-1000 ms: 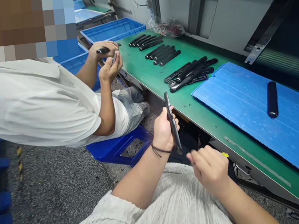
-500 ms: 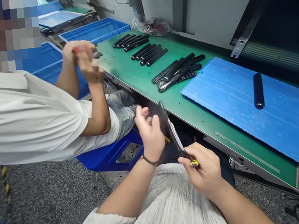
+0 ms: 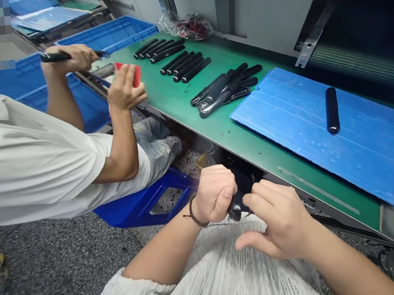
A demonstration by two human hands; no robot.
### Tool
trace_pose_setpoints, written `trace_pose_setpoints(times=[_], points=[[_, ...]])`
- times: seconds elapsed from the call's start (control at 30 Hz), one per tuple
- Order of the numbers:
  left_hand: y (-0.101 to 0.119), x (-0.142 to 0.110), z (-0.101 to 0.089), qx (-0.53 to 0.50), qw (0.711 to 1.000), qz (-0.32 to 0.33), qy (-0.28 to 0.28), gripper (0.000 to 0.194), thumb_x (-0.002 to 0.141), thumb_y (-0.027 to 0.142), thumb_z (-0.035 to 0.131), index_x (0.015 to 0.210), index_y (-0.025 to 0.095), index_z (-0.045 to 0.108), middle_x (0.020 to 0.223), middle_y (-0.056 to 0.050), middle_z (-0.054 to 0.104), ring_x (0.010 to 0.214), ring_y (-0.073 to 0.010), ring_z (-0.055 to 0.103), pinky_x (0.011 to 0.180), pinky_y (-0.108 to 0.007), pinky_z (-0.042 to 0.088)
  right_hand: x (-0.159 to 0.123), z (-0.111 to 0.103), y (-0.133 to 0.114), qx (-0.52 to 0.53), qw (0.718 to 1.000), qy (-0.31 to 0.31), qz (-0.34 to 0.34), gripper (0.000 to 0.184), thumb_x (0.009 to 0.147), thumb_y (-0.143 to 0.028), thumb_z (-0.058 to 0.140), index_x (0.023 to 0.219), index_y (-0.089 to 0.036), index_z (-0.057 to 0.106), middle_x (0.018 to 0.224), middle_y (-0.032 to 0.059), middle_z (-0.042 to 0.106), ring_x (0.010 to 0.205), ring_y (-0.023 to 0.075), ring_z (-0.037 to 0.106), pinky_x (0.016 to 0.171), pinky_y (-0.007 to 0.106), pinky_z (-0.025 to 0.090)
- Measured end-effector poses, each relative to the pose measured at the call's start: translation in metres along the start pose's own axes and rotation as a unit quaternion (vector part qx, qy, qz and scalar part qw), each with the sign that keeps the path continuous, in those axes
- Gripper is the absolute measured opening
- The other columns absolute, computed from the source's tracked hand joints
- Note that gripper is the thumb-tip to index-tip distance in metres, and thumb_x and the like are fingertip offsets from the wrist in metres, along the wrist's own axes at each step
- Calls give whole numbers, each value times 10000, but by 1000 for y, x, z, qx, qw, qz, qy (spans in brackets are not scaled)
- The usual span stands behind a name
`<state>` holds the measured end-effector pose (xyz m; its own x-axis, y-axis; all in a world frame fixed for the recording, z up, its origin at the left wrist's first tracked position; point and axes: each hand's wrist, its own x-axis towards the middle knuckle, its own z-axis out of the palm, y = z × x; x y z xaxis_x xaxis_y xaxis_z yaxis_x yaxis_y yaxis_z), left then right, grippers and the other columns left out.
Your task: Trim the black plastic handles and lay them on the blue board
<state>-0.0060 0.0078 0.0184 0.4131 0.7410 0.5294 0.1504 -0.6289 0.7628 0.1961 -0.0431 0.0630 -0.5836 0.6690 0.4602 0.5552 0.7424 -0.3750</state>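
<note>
My left hand (image 3: 216, 193) is wrapped round a long black plastic piece (image 3: 235, 212), whose rounded end shows below the fist. Close on its right is my right hand (image 3: 278, 216), fingers curled and thumb held apart. A thin dark tip shows at its fingertips, but whatever lies in the palm is hidden. Ahead on the green bench (image 3: 238, 138), a loose pile of black plastic pieces (image 3: 226, 88) lies left of a blue sheet (image 3: 315, 130). On that sheet rests a single black piece (image 3: 332, 110).
Several black pieces (image 3: 185, 66) lie in rows farther back, near a clear plastic bag (image 3: 194, 26). At my left sits a co-worker in a white top (image 3: 39, 154), holding a red object (image 3: 136, 75) and a black piece (image 3: 55, 56). Blue crates (image 3: 107, 35) stand behind.
My left hand has gone from open to closed round the black piece, now lower and nearer my body. My right thumb has lifted away, and the yellow tool there no longer shows. The co-worker's hands have separated.
</note>
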Motion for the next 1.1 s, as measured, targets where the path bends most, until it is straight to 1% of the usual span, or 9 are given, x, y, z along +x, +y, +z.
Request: trace_pose_setpoints(times=[0.07, 0.13, 0.3, 0.47, 0.63, 0.83, 0.9, 0.97, 1.1], points=[[1, 0, 1, -5, 1000, -26, -10, 499, 982, 515, 425, 580, 252, 559, 527, -55, 499, 520, -208, 418, 650, -385, 343, 6, 1, -1, -15, 1000, -17, 15, 660, 996, -783, 367, 841, -183, 593, 731, 6, 489, 651, 147, 347, 595, 315, 236], [3, 0, 1, -3, 999, -34, -13, 489, 969, 515, 444, 574, 253, 563, 524, -55, 502, 521, -209, 419, 649, -387, 341, 10, 3, -2, -29, 999, -26, 20, 657, 1012, -769, 339, 786, -193, 561, 715, -1, 486, 638, 141, 331, 588, 316, 217], [5, -1, 3, 24, 999, -18, 16, 483, 1006, 440, 373, 596, 244, 538, 533, -50, 502, 520, -199, 408, 648, -382, 326, 12, 7, -2, -79, 997, 25, -4, 603, 1057, -662, 385, 680, -205, 498, 652, -11, 438, 623, 146, 281, 579, 335, 186], [8, -3, 6, 35, 998, -9, 52, 427, 1018, 317, 349, 635, 228, 516, 559, -41, 519, 530, -182, 414, 642, -369, 313, 9, 8, 0, -146, 987, 64, -18, 561, 1059, -611, 438, 673, -211, 510, 636, 3, 420, 640, 166, 275, 587, 358, 168], [10, -3, 13, 46, 995, -45, 72, 413, 1017, 310, 374, 640, 224, 516, 560, -30, 531, 531, -176, 438, 635, -355, 319, 3, 12, 3, -189, 977, 92, -21, 534, 1065, -584, 445, 686, -217, 526, 621, 7, 415, 642, 173, 287, 597, 370, 159], [14, -4, 29, -6, 987, -107, 116, 479, 1047, 352, 374, 612, 217, 523, 555, -32, 533, 533, -171, 453, 631, -342, 342, -5, 24, 11, -223, 962, 154, -32, 433, 1064, -500, 502, 770, -202, 612, 615, 10, 456, 636, 170, 326, 595, 366, 152], [14, -5, 32, -31, 985, -126, 114, 514, 1056, 404, 371, 604, 217, 529, 547, -34, 523, 533, -173, 449, 630, -346, 342, -5, 27, 12, -189, 969, 153, -49, 407, 1063, -455, 517, 755, -202, 599, 606, 3, 448, 627, 166, 324, 592, 366, 157], [14, -5, 32, -59, 984, -131, 108, 545, 1059, 451, 358, 594, 220, 523, 541, -38, 514, 541, -180, 447, 632, -353, 345, -4, 27, 11, -98, 985, 139, -40, 413, 1079, -452, 485, 770, -199, 588, 612, -7, 442, 619, 156, 323, 587, 354, 184], [13, -1, 28, -93, 986, -104, 88, 570, 1048, 500, 359, 569, 228, 508, 523, -45, 503, 543, -193, 433, 647, -372, 353, 3, 17, 6, 117, 989, 64, 58, 575, 1060, -675, 357, 872, -181, 583, 699, -5, 506, 630, 129, 402, 599, 303, 284]])
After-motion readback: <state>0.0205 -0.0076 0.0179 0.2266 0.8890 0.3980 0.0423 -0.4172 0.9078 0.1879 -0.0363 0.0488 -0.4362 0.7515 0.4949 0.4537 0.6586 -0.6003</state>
